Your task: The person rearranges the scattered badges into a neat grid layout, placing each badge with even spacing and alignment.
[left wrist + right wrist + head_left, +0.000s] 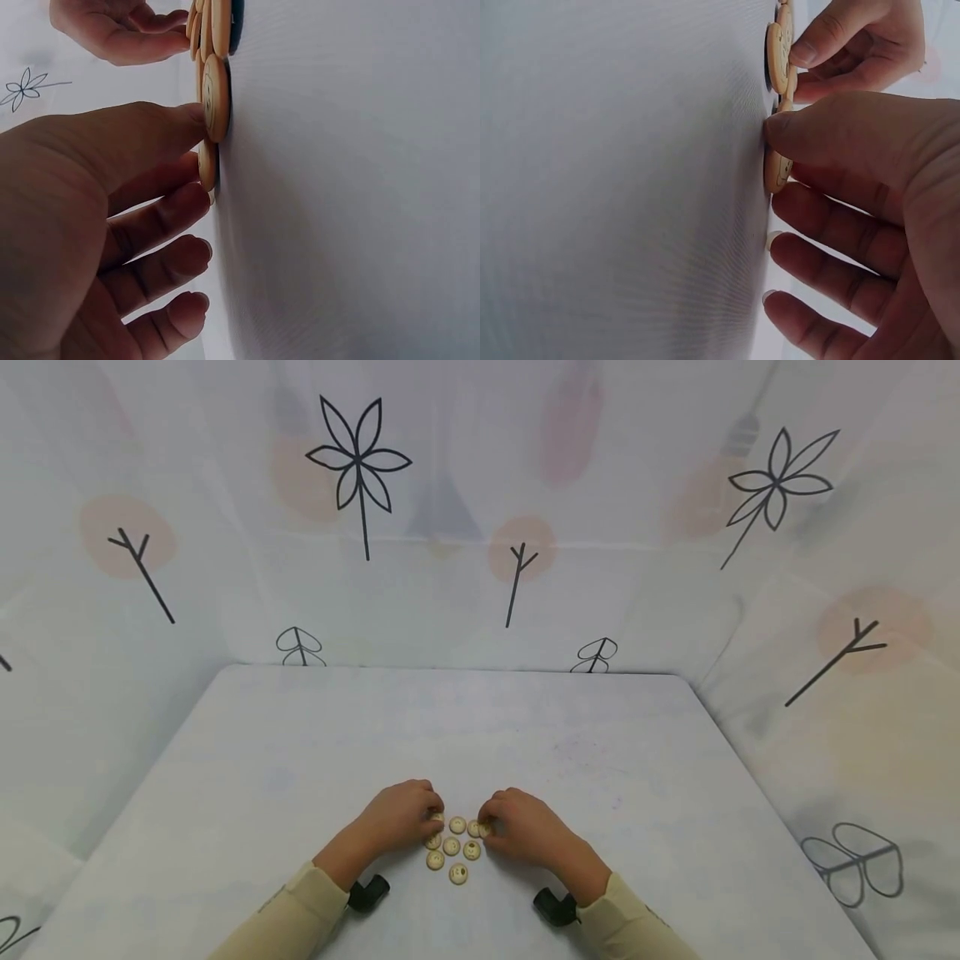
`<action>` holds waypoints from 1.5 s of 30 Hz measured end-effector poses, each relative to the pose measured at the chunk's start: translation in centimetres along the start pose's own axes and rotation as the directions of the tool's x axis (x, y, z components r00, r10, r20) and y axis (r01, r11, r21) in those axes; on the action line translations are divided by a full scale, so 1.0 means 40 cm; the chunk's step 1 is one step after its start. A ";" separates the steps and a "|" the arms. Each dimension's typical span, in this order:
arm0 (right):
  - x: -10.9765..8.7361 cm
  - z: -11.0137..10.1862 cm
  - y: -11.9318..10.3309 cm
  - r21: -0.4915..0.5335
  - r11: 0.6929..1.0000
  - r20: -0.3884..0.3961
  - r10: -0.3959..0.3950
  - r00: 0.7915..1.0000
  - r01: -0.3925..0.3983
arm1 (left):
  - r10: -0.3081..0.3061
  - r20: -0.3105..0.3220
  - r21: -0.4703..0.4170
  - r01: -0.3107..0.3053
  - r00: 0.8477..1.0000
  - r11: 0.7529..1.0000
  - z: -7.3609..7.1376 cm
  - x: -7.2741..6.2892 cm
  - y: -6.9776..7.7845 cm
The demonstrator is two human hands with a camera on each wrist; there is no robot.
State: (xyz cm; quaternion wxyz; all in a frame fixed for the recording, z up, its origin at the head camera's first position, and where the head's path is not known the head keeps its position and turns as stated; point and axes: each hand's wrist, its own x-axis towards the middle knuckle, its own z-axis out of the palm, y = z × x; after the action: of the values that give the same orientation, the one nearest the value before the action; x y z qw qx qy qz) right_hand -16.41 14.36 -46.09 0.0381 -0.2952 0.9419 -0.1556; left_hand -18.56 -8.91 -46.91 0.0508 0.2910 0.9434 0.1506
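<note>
Several discs point(452, 846) dot a white table point(450, 727) before a flowered backdrop point(427, 602).

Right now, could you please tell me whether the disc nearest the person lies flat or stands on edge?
Flat: in the head view, the nearest disc shows its full round face upward.

fingers point(492, 807) partly hide some discs point(486, 830) — and the sleeves point(288, 914) are cut off below.
</note>
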 end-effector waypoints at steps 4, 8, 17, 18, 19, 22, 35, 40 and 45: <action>0.002 0.005 0.000 -0.008 1.000 -0.006 -0.010 1.000 0.010 | -0.015 -0.011 -0.004 0.015 1.000 1.000 0.002 -0.005 -0.005; 0.004 0.012 0.002 -0.011 1.000 -0.012 -0.010 1.000 0.010 | -0.034 -0.017 -0.022 0.034 0.999 0.999 0.005 -0.014 -0.011; 0.010 0.009 -0.001 -0.015 1.000 0.002 0.008 1.000 -0.008 | -0.076 -0.007 -0.123 0.075 0.997 0.990 0.000 -0.037 -0.028; 0.011 0.005 -0.002 -0.015 1.000 0.009 0.013 1.000 -0.013 | -0.076 -0.007 -0.137 0.074 0.997 0.988 0.000 -0.039 -0.031; 0.013 0.002 -0.003 -0.012 1.000 0.015 0.018 1.000 -0.018 | -0.071 -0.008 -0.153 0.069 0.997 0.986 -0.001 -0.041 -0.035; 0.019 -0.009 -0.004 0.005 1.000 0.031 0.028 0.999 -0.028 | -0.068 -0.007 -0.195 0.065 0.998 0.979 0.000 -0.044 -0.045; 0.059 -0.033 -0.002 0.061 0.998 0.046 0.026 0.999 -0.028 | -0.098 -0.054 -0.355 0.073 0.994 0.932 0.029 -0.048 -0.102; 0.081 -0.035 0.002 0.058 0.998 0.036 0.022 0.999 -0.024 | -0.109 -0.070 -0.388 0.073 0.992 0.919 0.032 -0.048 -0.105; 0.100 -0.039 0.008 0.068 0.997 0.033 0.040 0.999 -0.042 | -0.113 -0.075 -0.390 0.076 0.991 0.918 0.036 -0.045 -0.108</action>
State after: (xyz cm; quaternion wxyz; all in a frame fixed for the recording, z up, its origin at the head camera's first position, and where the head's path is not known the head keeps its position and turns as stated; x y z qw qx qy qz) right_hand -20.14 12.76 -44.64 0.0662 -0.2767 0.9412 -0.1822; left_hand -19.11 -12.97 -49.61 0.0688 0.2217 0.9095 0.3447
